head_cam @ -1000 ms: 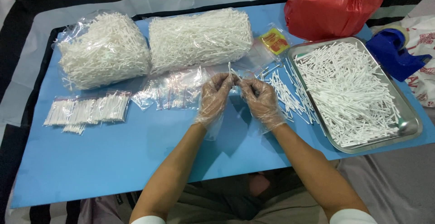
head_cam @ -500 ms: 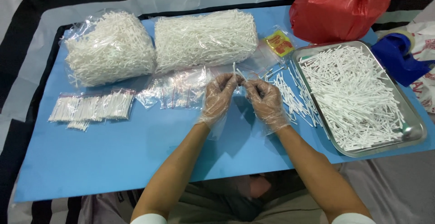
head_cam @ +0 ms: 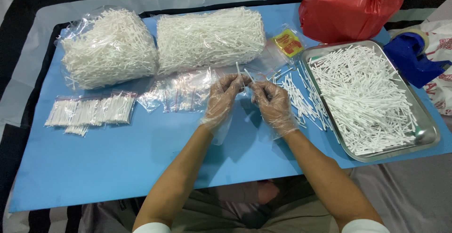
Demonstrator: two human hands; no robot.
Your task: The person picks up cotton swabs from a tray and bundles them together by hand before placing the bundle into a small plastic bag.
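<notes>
Gloved left hand (head_cam: 225, 96) and right hand (head_cam: 271, 102) meet above the blue bench (head_cam: 117, 167), both pinched on thin white sticks (head_cam: 243, 74). Loose sticks fill the steel tray (head_cam: 431, 134) just right; beyond lie two bulging stick bags (head_cam: 209, 37).

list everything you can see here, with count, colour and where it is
big bags of sticks: two, clear with white sticks, back left of the blue table
small filled packets: several, clear and white, left
empty packets: a pile, clear, centre
metal tray: one, silver, right, full of white sticks
loose sticks: many, white, left of the tray
small packet: one, yellow and red, back
plastic bag: one, red, back right
cloth: one, blue, far right
left hand: clear glove, pinching white sticks
right hand: clear glove, touching those sticks
</notes>
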